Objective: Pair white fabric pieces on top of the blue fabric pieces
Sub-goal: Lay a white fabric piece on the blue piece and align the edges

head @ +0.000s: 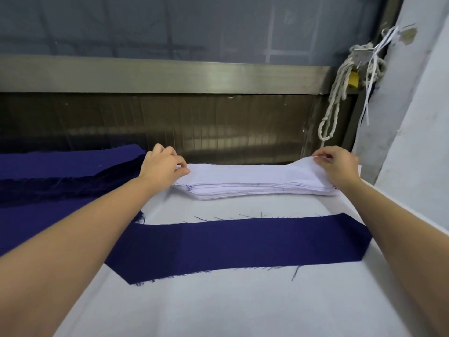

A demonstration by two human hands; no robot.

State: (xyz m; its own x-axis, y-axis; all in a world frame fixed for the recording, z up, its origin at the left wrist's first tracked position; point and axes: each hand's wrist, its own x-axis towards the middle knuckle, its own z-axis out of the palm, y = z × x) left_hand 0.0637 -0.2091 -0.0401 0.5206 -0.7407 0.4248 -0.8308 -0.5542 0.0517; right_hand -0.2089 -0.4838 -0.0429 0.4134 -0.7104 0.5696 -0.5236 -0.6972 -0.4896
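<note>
Readable text: none in this view.
Window pane (290, 19): faint pale strokes on the glass, possibly handwriting, too blurred to read.
Yellow padlock (353, 80): no brand or number can be made out on its body.
Metal tag (362, 56): too small to tell any stamp.
Paper strips (386, 38): white, no print legible.
White fabric stack (255, 177): small blue marks at the near-left edge, no letter or figure among them.

Head-worn view, looking forward and down, near table (243, 312)
</note>
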